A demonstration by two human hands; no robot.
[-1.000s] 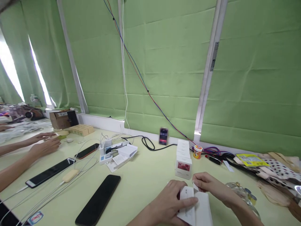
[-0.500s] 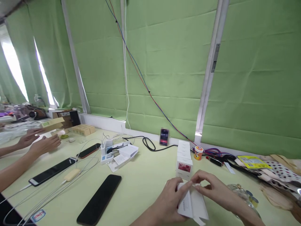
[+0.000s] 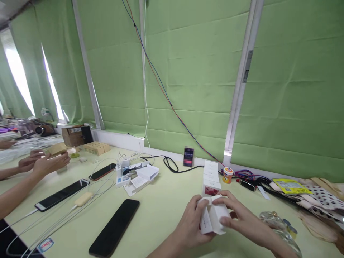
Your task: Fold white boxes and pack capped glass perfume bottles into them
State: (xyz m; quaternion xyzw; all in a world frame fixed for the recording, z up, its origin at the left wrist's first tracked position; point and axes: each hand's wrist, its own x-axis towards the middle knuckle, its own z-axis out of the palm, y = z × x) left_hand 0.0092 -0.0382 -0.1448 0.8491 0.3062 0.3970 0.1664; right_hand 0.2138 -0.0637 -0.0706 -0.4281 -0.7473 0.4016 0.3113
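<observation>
A small white cardboard box with open flaps is held over the table in both hands. My left hand is closed around its left side, the thumb near the upper edge. My right hand grips the right side, fingers at the top and thumb lower down on the panel. Printed text shows on the left panel; the inside of the box is not clearly seen. Just beyond my hands stands a row of similar white boxes, the nearest with a red picture on its front.
A black phone lies to the left, near charging cables and other phones. Glass jars stand by my right forearm. An orange tub is behind the hands. At far left, another person's hands hold a tan box.
The white box has turned and risen slightly in my hands. My right hand has shifted from pinching its upper edge to gripping its right side. The other person's hands have lifted the tan box.
</observation>
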